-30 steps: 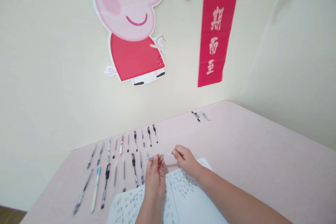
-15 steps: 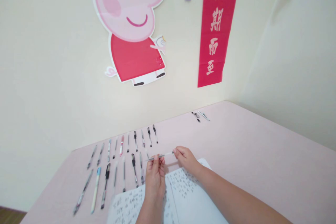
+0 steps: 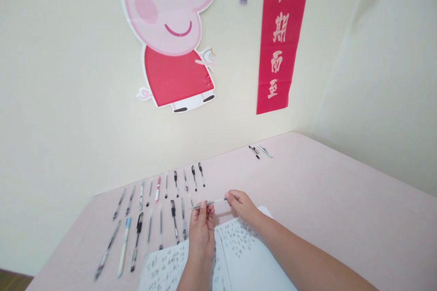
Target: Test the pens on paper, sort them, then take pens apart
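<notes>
A slim pen [image 3: 217, 200] with a clear, greyish barrel is held nearly level above the top edge of an open notebook [image 3: 259, 261]. My left hand [image 3: 202, 229], palm up, has its fingers and thumb closed around the pen's left part. At the pen's dark right end, my right hand [image 3: 241, 204] pinches with thumb and fingers; whether that end is a separate piece I cannot tell. Handwriting covers the notebook's left page and the upper part of the right page. My left forearm hides some of the pages.
Two rows of pens lie on the pink table [image 3: 327, 200] to the left, among them a black-capped pen [image 3: 137, 242] and a blue-capped cream pen [image 3: 124, 248]. Small pen parts [image 3: 254, 150] and a silvery pen [image 3: 265, 151] lie near the wall at the back.
The view has tilted very slightly. Both hands keep the same grip on the pen, with no clear movement between them.
</notes>
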The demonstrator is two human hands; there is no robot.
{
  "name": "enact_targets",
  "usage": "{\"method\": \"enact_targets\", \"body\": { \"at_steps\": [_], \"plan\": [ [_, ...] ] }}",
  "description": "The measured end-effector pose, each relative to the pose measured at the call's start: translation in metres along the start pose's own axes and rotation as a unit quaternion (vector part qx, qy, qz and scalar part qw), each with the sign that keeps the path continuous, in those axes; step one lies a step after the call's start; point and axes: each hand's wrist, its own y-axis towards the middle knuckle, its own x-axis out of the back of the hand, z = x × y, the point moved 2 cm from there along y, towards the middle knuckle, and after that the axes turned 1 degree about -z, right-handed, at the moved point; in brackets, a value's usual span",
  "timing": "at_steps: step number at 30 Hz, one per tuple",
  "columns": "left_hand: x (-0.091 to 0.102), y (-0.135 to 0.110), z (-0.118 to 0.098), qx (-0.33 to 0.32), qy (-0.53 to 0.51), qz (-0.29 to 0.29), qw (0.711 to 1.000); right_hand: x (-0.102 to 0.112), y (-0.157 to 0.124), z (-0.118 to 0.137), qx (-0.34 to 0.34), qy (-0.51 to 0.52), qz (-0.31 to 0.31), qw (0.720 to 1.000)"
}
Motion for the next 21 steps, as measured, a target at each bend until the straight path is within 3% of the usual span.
{"method": "enact_targets", "body": {
  "at_steps": [10, 17, 21],
  "plan": [
    [0.0016, 0.0005, 0.0006, -0.001, 0.005, -0.001, 1.000, 0.0036, -0.0002, 0.0071, 0.003, 0.069, 0.006, 0.998],
    [-0.0010, -0.0013, 0.0001, 0.000, 0.002, 0.000, 1.000, 0.0004, 0.0010, -0.0011, -0.005, -0.009, 0.008, 1.000],
    [-0.0004, -0.0008, 0.0004, -0.001, 0.004, -0.001, 1.000, 0.0014, 0.0010, 0.0020, 0.012, 0.011, 0.002, 1.000]
  ]
}}
